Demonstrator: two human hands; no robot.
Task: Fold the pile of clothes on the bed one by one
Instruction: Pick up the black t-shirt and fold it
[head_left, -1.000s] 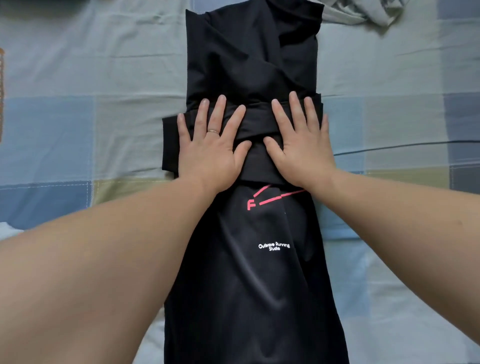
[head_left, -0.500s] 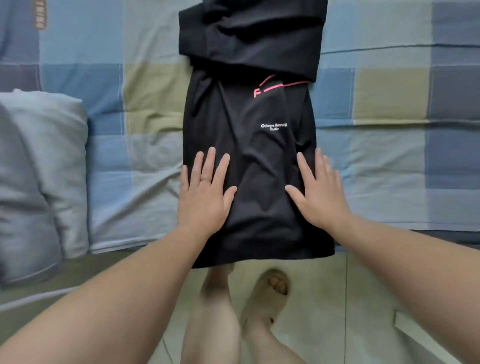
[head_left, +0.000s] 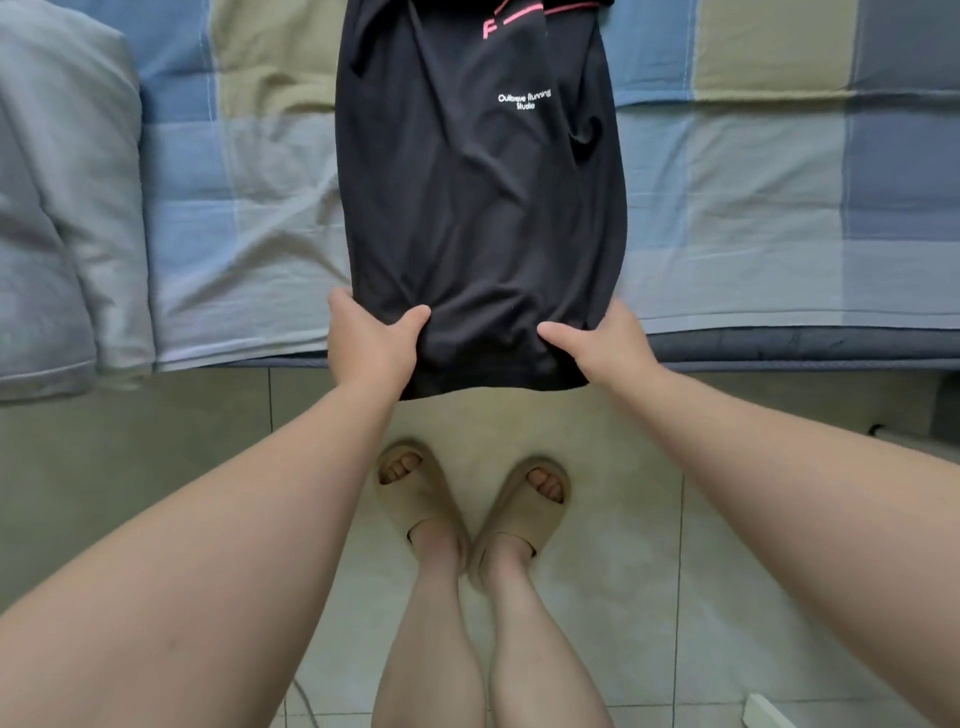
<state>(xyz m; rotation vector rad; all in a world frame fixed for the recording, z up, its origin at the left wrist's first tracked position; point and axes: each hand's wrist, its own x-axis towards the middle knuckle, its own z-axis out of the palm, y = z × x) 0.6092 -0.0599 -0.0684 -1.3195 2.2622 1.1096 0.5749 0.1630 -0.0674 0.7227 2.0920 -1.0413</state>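
Head view, the only view on record. We look down over both bare forearms to the edge of the bed (head_left: 779, 343), which is covered by a checked cotton sheet (head_left: 753, 208) in blue, beige and grey squares.

The black garment (head_left: 478, 208), of smooth thin fabric with a pink stripe and small white lettering near its far end, lies lengthwise on the sheet. Its far end runs out of frame at the top. Its near hem hangs just over the edge of the bed, above the floor.

Left hand (head_left: 366, 345): grasping the near left corner of the black garment, thumb pressed on top of the cloth. The fingers go under the fabric and we cannot see them.

Right hand (head_left: 602, 345): grasping the near right corner in the same way, thumb on top, fingers hidden beneath. The cloth bunches into shallow creases between the two thumbs.

At far left a pale grey padded quilt (head_left: 62, 208), folded, rests on the bed and well apart from the garment.

Below, the pale tiled floor (head_left: 623, 519) shows two bare legs in beige open-toe foam slides (head_left: 415, 493), toes pointing towards the bed.
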